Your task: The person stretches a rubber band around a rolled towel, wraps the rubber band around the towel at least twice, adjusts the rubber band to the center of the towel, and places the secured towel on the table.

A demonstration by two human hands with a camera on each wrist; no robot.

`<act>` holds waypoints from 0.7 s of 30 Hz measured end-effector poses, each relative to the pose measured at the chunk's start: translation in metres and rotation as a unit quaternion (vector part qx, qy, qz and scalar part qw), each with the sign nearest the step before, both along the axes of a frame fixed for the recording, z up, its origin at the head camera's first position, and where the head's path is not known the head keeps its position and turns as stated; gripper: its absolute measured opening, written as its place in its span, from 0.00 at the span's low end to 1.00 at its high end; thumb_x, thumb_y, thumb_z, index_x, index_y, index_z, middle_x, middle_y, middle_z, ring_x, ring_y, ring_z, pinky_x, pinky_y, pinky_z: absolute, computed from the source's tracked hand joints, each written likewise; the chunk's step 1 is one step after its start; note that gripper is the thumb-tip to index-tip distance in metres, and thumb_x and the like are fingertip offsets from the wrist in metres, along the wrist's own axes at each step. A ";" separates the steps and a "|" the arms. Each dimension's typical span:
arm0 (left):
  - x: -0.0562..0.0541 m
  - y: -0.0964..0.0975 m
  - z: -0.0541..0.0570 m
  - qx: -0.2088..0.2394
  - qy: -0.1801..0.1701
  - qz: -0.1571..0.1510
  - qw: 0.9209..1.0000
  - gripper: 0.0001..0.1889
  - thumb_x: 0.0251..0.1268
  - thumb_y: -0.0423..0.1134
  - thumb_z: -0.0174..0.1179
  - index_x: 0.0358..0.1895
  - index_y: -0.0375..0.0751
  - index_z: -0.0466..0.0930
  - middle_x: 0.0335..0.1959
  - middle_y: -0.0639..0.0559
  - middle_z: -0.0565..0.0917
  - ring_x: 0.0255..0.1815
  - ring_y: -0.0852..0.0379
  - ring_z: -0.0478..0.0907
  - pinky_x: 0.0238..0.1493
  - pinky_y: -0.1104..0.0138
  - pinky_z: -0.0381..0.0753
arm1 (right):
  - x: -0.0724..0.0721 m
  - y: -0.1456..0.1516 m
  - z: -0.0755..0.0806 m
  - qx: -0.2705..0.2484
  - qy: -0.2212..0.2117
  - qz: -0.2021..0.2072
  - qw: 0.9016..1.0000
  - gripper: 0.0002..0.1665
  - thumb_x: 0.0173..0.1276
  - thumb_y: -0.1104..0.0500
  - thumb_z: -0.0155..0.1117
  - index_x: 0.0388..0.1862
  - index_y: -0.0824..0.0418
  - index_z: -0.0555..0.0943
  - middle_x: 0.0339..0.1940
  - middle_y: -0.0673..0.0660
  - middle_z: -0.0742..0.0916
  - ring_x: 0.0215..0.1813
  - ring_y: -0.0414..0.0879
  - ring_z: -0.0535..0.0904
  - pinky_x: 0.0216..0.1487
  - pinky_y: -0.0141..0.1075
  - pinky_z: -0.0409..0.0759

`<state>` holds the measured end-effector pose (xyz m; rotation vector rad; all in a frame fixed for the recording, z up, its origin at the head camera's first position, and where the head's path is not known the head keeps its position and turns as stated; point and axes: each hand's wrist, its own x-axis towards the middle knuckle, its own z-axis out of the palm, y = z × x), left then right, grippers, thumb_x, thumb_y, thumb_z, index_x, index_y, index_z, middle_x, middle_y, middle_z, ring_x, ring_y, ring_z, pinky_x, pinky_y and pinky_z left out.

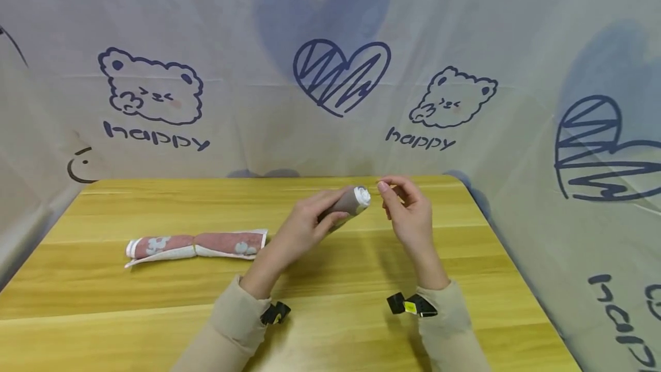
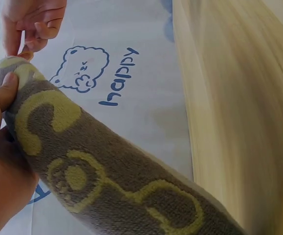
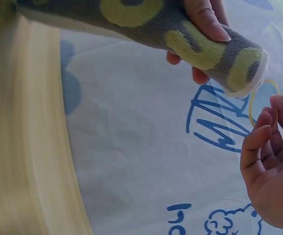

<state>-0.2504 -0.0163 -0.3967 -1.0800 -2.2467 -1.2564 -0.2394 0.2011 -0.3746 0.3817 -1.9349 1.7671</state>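
My left hand (image 1: 302,223) grips a rolled grey towel (image 2: 126,166) with a yellow pattern, fingers and thumb wrapped round it close to one end. That white-edged end points up toward my right hand (image 1: 412,220). Between thumb and fingertips the right hand pinches a thin yellow rubber band (image 3: 250,108), whose loop hangs right beside the towel's end in the right wrist view. On the table to the left lies a rolled pink towel (image 1: 222,244) with pale flowers, cinched at its middle by a band (image 1: 195,245).
A wood-grain table (image 1: 155,332) spreads below both hands. Behind it and along the sides hangs a pale cloth (image 1: 248,108) printed with hearts, bears and lettering. Each sleeve cuff carries a black wrist strap (image 1: 275,313).
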 end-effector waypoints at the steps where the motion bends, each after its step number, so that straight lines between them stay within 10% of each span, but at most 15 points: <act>1: 0.000 0.000 0.000 -0.006 0.013 -0.005 1.000 0.26 0.74 0.34 0.64 0.73 0.40 0.75 0.61 0.41 0.84 0.56 0.45 0.84 0.55 0.53 0.85 | 0.000 0.001 0.001 0.002 0.008 -0.003 1.000 0.07 0.75 0.68 0.65 0.46 0.74 0.83 0.35 0.50 0.82 0.24 0.38 0.71 0.21 0.26 0.71; 7: 0.002 0.003 0.001 -0.037 0.048 -0.019 0.998 0.28 0.74 0.35 0.65 0.75 0.42 0.73 0.62 0.43 0.84 0.60 0.46 0.83 0.60 0.56 0.83 | 0.000 0.004 0.004 0.015 0.041 -0.029 0.999 0.07 0.74 0.69 0.66 0.45 0.73 0.84 0.43 0.50 0.80 0.30 0.38 0.74 0.22 0.24 0.74; 21: 0.005 0.002 0.004 -0.046 -0.007 0.000 0.999 0.28 0.73 0.37 0.66 0.73 0.37 0.72 0.59 0.39 0.85 0.54 0.44 0.86 0.53 0.52 0.86 | 0.006 0.002 0.008 0.114 0.099 -0.017 0.988 0.04 0.73 0.70 0.67 0.44 0.68 0.86 0.45 0.58 0.81 0.41 0.42 0.79 0.29 0.25 0.77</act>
